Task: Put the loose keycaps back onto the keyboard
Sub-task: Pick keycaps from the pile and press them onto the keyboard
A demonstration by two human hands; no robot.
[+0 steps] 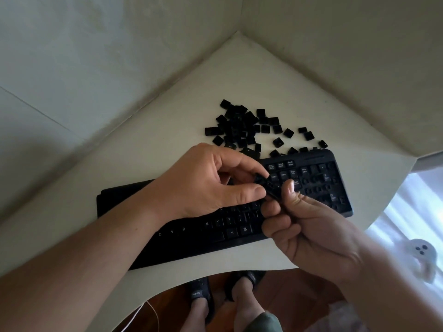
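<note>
A black keyboard lies across the white table, with several empty sockets on its right side. A pile of loose black keycaps sits just behind it. Above the keyboard's middle, both hands meet on one long black keycap. My left hand pinches its upper end between thumb and forefinger. My right hand grips its lower end with the thumb on top. The hands hide the keys beneath them.
The table fills a corner between two pale walls. Its curved front edge is close to me, with my feet in dark shoes on a wooden floor below. A white cable hangs under the edge.
</note>
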